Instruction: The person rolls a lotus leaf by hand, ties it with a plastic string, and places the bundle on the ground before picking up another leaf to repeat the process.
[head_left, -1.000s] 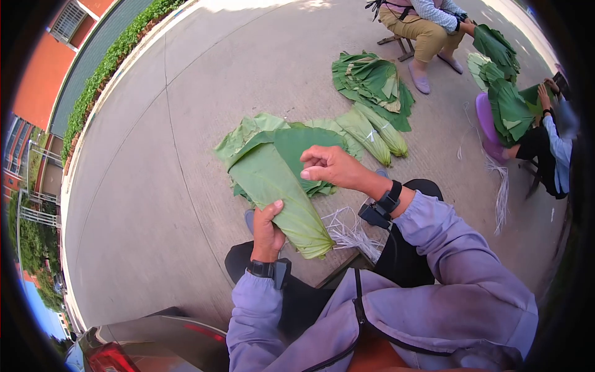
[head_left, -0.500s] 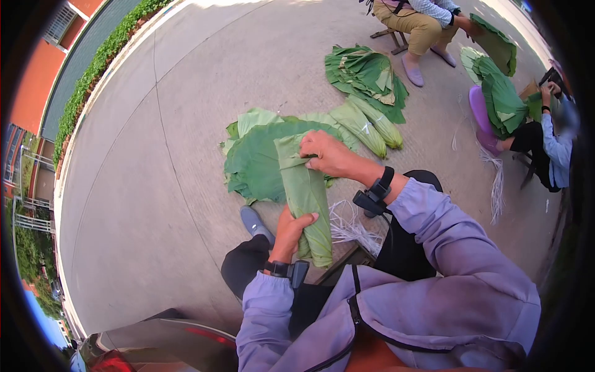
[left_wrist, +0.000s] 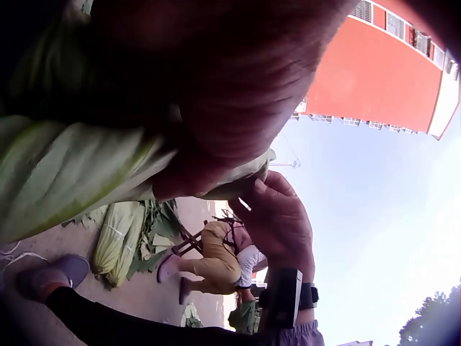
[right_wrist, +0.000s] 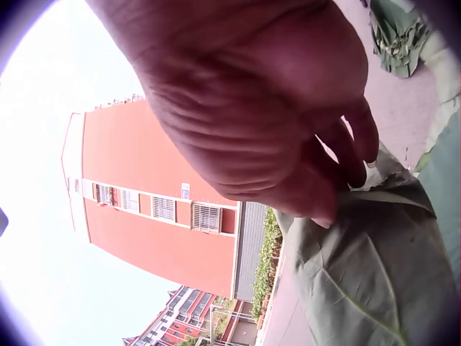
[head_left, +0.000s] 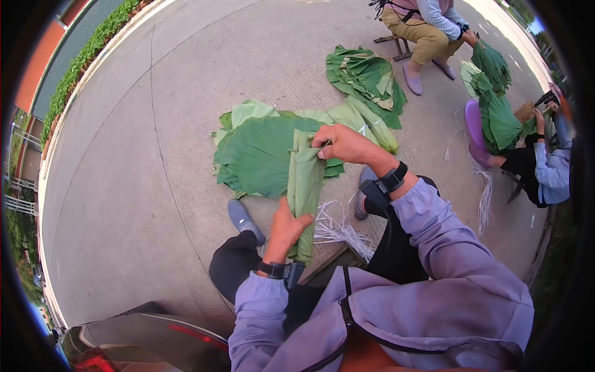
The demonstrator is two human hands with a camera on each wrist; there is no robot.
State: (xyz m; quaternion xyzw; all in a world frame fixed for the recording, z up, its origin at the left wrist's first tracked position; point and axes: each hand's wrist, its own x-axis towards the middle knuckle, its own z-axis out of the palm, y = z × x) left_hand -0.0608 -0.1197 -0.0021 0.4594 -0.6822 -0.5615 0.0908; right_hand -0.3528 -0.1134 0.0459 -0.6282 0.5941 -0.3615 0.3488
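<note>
A long folded green leaf bundle hangs between my two hands above the pavement. My left hand grips its lower end, thumb over the front. My right hand pinches the top edge of the bundle. In the left wrist view the pale green bundle fills the left side under my left hand, with my right hand beyond. The right wrist view shows my right hand with fingertips on the leaf.
A spread pile of large green leaves lies on the concrete ahead, with tied rolls beside it and pale strings near my feet. Another leaf heap lies farther off. Two seated people handle leaves at right.
The wide leaf has been folded into a narrow upright bundle. My right hand went from hovering above it to pinching its top; my left hand kept its grip on the lower end.
</note>
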